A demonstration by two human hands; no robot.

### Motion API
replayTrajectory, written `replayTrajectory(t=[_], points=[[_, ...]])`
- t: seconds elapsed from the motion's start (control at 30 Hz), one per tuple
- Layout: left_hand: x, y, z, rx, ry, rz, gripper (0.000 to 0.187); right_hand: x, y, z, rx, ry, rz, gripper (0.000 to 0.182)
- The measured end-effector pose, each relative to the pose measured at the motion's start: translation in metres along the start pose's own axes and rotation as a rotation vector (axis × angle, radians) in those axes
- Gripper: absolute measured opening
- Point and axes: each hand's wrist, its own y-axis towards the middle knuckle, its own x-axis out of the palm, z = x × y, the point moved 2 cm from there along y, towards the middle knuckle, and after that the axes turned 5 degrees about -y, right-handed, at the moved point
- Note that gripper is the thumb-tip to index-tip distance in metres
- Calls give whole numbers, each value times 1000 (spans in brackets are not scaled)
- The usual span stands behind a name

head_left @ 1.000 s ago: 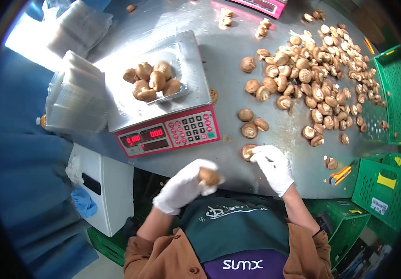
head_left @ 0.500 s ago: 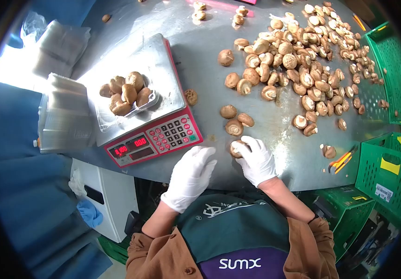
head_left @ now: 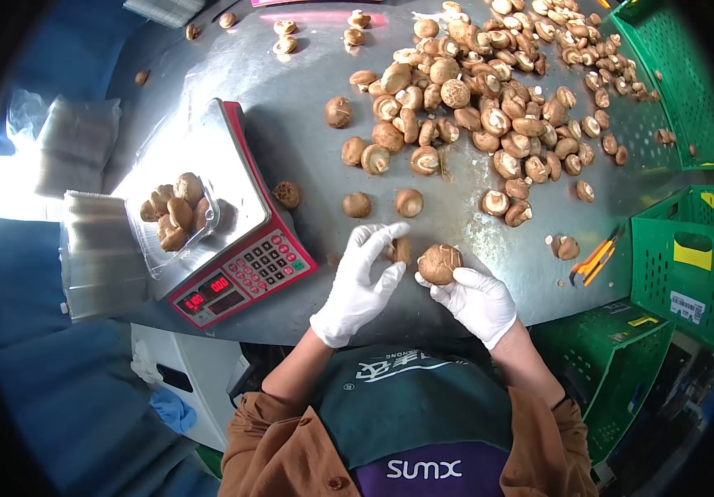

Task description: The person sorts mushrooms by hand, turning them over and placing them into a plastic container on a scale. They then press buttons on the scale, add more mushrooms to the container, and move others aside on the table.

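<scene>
My right hand, in a white glove, holds a brown shiitake mushroom with its cap turned up. My left hand, gloved too, has thumb and fingers around another mushroom, partly hidden by the fingers. Just beyond the left hand lie two loose mushrooms, one with its cap up and one beside it. To the left, a clear plastic tray with several mushrooms rests on a red-edged digital scale.
A large mushroom pile spreads over the metal table beyond my hands. Orange-handled cutters lie at the right, near a green crate. Stacked clear trays stand left of the scale. One mushroom sits against the scale.
My left hand has moved forward and closed around a mushroom. The right hand has lifted its mushroom and turned it cap up. The view has shifted, moving the table contents leftward.
</scene>
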Motion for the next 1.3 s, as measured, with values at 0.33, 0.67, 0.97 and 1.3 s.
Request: replayTrajectory(t=[0.33,0.67,0.97,1.3], points=[[13,-12,-10,-311,-1283,-57,64,11,-3,-16,-70,-121,-79,55],[13,-15,-7,-281,-1421,-45,56,21,-1,-27,-86,43,-169,62],[-21,-24,-20,-225,-1116,205,21,-1,7,-18,-44,13,-214,28],[10,61,-5,204,990,256,59,8,1,-18,-88,-390,4,23]])
